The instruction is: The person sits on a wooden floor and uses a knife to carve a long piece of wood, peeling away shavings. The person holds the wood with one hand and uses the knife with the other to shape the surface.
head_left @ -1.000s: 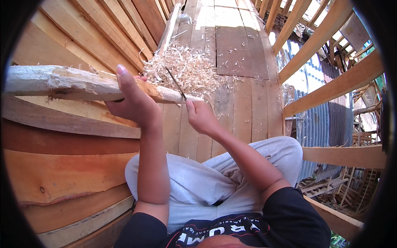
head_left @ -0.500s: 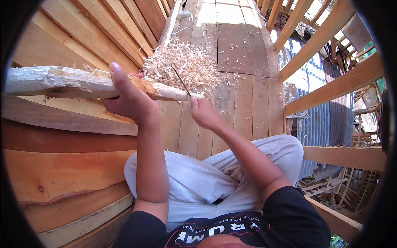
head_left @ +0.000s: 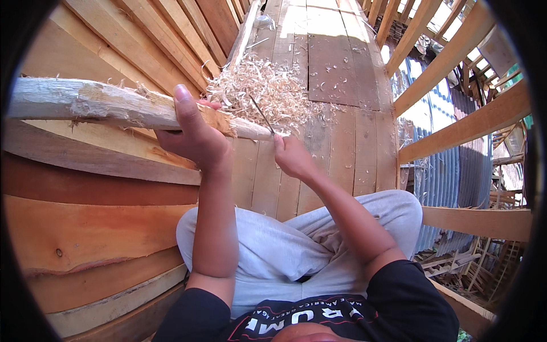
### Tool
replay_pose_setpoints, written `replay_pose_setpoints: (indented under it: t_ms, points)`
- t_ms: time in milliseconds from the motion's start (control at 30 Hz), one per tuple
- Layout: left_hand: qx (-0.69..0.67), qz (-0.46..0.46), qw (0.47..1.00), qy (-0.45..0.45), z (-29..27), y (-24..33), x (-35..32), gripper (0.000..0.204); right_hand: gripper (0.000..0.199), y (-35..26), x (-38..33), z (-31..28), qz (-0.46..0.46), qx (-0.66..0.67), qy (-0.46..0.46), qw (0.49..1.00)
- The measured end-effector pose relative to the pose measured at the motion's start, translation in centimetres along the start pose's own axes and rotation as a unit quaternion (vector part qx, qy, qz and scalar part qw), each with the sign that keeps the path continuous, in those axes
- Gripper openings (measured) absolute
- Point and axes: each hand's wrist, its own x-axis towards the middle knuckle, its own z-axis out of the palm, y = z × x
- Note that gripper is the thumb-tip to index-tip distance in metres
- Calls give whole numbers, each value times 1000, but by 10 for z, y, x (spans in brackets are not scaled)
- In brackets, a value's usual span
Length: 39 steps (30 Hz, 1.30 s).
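Left hand (head_left: pixel 198 138) on pole (head_left: pixel 128 109), right hand (head_left: pixel 294 155) with thin blade (head_left: pixel 260 112) at the narrow end

Pole: pale, rough, frayed along its surface; comes in from the left edge, roughly level, tapers to the right. Held up in front of the person, above the plank floor (head_left: pixel 345 145). A browner patch shows just right of the left hand.

Left grip: closed around the pole, thumb laid on the upper side, fingertips showing past the far side. Right grip: closed in a fist at the base of the blade; handle hidden inside, cannot tell its shape. Blade is dark, slants up and left from the fist, crosses the pole close to its tip. Cannot tell how deep the edge sits in the wood.

Curled shavings (head_left: pixel 259 88) heaped on the floor beyond both hands, loose bits scattered to the right. Leaning boards (head_left: pixel 97 228) fill the left side. Wooden rails (head_left: pixel 450 122) on the right, corrugated metal sheets (head_left: pixel 436 179) behind them. Person sits with legs folded, grey trousers (head_left: pixel 270 239), dark short-sleeved shirt (head_left: pixel 410 296) with pale print.
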Motion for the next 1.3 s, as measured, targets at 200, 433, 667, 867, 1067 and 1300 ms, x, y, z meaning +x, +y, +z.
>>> replay_pose_setpoints:
  t_ms: [200, 433, 667, 867, 1067, 1300]
  points:
    - [33, -4, 999, -27, -7, -2, 13, 38, 52, 24, 8, 8, 18, 18, -7, 1000]
    - [18, 15, 1000, -12, -14, -6, 11, 47, 51, -33, -22, -3, -66, 4, -10, 998]
    - [23, -4, 998, -54, -4, -1, 9, 36, 53, 54, 19, 6, 26, -62, 3, 998]
    - [34, -2, 996, -87, -16, -2, 7, 33, 47, -40, -28, -11, -47, -31, -35, 998]
    - [34, 2, 997, -74, -11, -6, 16, 35, 48, 65, 28, 2, 55, -26, -52, 997]
    - [33, 17, 992, -119, -21, -6, 14, 34, 50, -1, -7, -5, -29, -27, -53, 998]
